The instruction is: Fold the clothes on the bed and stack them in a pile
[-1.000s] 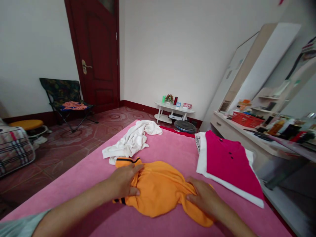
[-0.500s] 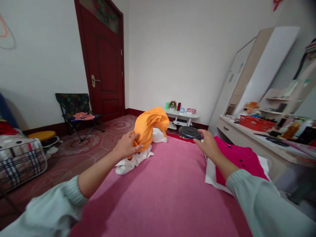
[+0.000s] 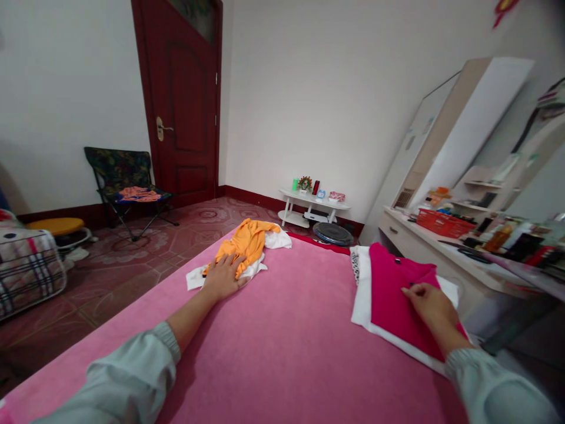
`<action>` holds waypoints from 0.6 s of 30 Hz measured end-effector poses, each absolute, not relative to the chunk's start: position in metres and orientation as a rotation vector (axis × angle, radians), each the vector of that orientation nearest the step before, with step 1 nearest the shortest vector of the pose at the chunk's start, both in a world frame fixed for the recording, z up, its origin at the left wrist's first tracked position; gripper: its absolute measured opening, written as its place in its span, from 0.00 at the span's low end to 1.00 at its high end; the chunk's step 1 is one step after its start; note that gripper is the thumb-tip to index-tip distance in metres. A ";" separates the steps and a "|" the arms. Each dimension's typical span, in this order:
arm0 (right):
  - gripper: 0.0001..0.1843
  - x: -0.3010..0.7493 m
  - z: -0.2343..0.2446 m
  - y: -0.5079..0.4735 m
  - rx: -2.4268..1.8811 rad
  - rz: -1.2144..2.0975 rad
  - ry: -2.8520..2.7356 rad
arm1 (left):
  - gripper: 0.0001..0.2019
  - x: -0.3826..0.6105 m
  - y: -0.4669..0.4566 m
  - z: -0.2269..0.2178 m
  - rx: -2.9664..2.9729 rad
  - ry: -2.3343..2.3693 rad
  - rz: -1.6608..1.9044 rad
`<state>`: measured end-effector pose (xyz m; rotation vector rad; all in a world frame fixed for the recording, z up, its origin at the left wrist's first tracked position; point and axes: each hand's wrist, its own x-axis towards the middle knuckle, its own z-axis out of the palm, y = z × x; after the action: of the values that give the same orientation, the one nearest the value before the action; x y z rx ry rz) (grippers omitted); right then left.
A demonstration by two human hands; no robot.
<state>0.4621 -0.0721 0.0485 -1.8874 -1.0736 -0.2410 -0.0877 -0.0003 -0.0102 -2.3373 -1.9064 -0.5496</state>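
My left hand (image 3: 223, 278) lies with fingers spread on a crumpled orange garment (image 3: 247, 240), which rests over white cloth (image 3: 278, 237) on the pink bedspread (image 3: 300, 330). To the right, my right hand (image 3: 430, 303) is over a folded bright pink top (image 3: 392, 306) with small dark buttons. Its thumb and fingers are pinched together near a button; whether they grip the fabric I cannot tell. White garments (image 3: 361, 306) lie under the pink top, and a black-and-white patterned edge (image 3: 354, 265) shows at their left.
Beyond the bed's far edge is a round black lidded object (image 3: 333, 234), then a low white table (image 3: 309, 198) with small items. A white dresser (image 3: 397, 232) carrying a red basket (image 3: 444, 224) stands at the right. A folding chair (image 3: 119, 171) is by the red door (image 3: 189, 118).
The orange garment, raised and billowing before, now lies lower and flatter under my left hand. My right hand has moved right and nearer, from the far bed edge to the pink top.
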 end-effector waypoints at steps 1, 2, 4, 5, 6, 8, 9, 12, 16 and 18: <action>0.15 0.448 0.056 -0.074 -1.933 -0.244 -1.091 | 0.32 -0.089 0.000 -0.011 -2.344 -1.911 -0.576; 0.15 0.434 0.063 -0.076 -1.957 -0.244 -1.114 | 0.32 -0.090 0.001 -0.012 -2.359 -1.915 -0.621; 0.16 0.410 0.073 -0.080 -1.937 -0.220 -1.179 | 0.31 -0.093 0.001 -0.009 -2.406 -1.909 -0.821; 0.17 0.402 0.074 -0.082 -1.921 -0.234 -1.217 | 0.30 -0.095 0.000 -0.006 -2.429 -1.892 -0.997; 0.17 0.398 0.074 -0.084 -1.915 -0.270 -1.253 | 0.30 -0.095 -0.002 -0.002 -2.432 -1.866 -1.225; 0.21 0.399 0.065 -0.088 -1.955 -0.402 -1.265 | 0.29 -0.090 -0.012 0.006 -2.393 -1.796 -1.714; 0.25 0.404 0.057 -0.091 -1.998 -0.450 -1.247 | 0.29 -0.085 -0.020 0.008 -2.381 -1.762 -1.907; 0.33 0.425 0.031 -0.098 -2.148 -0.445 -1.181 | 0.28 -0.059 -0.045 0.007 -2.588 -1.675 -1.912; 0.22 0.429 0.019 -0.105 -2.132 -0.308 -1.114 | 0.29 -0.022 -0.067 -0.010 -2.994 -1.377 -0.942; 0.20 0.409 0.029 -0.106 -2.024 -0.259 -1.057 | 0.30 -0.012 -0.068 -0.017 -3.010 -1.351 -0.622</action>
<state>0.4095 -0.1058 0.0295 -2.0236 -1.0567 -0.2585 -0.0122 -0.0679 -0.0175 -3.0103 -1.3513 -0.6219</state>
